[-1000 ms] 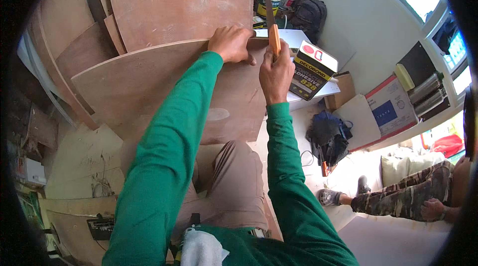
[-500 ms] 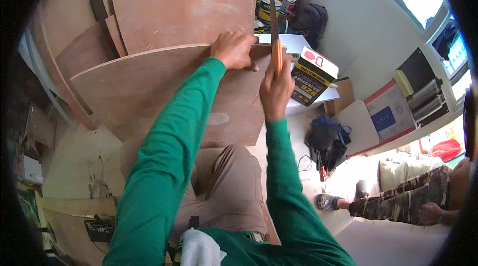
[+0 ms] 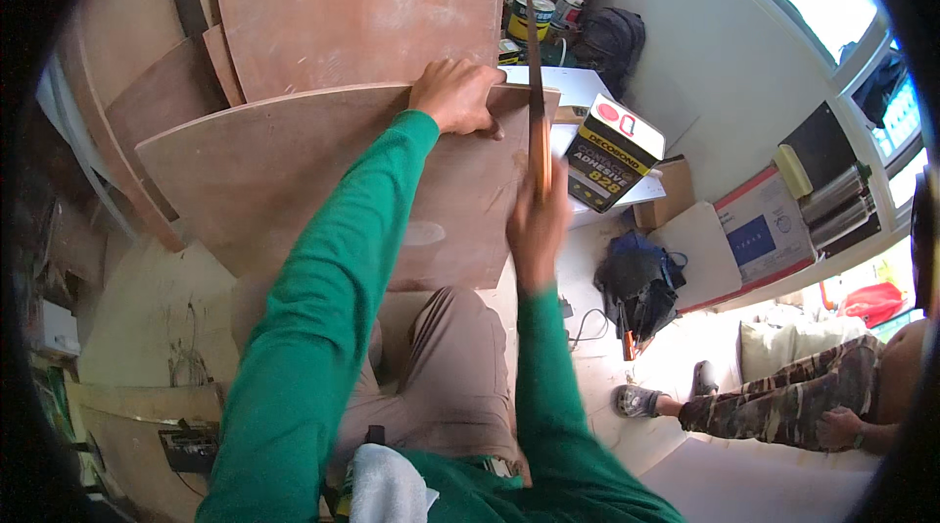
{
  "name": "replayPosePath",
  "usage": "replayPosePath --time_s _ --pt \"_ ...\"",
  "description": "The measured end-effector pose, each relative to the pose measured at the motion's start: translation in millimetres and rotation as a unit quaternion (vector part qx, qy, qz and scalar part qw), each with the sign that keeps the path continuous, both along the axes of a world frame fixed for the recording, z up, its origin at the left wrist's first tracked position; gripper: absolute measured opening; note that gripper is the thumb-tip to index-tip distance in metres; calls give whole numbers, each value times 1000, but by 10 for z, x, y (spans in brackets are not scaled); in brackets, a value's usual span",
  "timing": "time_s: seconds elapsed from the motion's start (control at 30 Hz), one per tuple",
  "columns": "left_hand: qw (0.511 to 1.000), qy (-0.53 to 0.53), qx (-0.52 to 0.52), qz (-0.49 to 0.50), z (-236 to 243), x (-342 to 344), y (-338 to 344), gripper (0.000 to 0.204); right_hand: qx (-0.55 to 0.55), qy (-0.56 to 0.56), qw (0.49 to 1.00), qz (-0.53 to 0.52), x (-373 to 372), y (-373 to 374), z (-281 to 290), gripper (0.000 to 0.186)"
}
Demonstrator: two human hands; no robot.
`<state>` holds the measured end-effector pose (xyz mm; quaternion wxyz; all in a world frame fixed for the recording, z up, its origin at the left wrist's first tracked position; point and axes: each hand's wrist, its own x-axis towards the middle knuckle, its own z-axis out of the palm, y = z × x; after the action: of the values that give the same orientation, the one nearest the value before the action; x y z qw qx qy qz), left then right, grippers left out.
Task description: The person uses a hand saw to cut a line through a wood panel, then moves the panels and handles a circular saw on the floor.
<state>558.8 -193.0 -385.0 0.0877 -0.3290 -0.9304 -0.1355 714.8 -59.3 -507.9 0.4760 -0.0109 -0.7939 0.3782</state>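
A curved-edged plywood board [image 3: 323,190] stands upright before my knees. My left hand [image 3: 456,92] is closed over its top edge near the right end, thumb hanging on the near face. My right hand [image 3: 539,224], blurred by motion, grips the wooden handle of a saw [image 3: 535,68], whose long narrow blade points away from me across the board's right end; I cannot tell whether it touches the edge. Just right of it, a black and yellow square adhesive can [image 3: 615,151] rests on a white surface [image 3: 568,82].
Larger plywood sheets [image 3: 352,14] stand behind. Paint cans [image 3: 532,16], a backpack [image 3: 607,51] and a black bag [image 3: 636,283] are around. Cardboard [image 3: 749,229] leans at right. A seated person [image 3: 783,391] in camouflage trousers has legs stretched toward me at lower right.
My right hand and the saw have moved steadily down the picture, toward me, from beside the board's top edge. My left hand stays on the edge.
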Motion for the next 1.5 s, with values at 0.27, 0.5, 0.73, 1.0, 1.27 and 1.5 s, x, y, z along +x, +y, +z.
replayPosePath --time_s 0.27,0.5,0.73,1.0,1.27,1.5 --pt "1000 16 11 14 -119 -148 -122 63 -45 -112 993 -3 1070 -298 -433 47" --pt "999 36 -15 9 -104 -124 -175 81 -6 -76 997 -3 439 -195 -132 43" --pt "999 33 9 -12 -186 -147 -52 75 -9 -49 999 -19 -2 -112 157 35" --pt "996 81 31 -19 -242 -163 -227 71 -57 -147 987 2 1417 -376 -579 48" --pt "999 29 21 -27 -136 -139 -54 69 -17 -66 998 -3 -209 -58 380 35" --pt "999 34 -5 -17 -165 -216 -71 77 -94 -183 978 -18 1684 -468 -584 45"
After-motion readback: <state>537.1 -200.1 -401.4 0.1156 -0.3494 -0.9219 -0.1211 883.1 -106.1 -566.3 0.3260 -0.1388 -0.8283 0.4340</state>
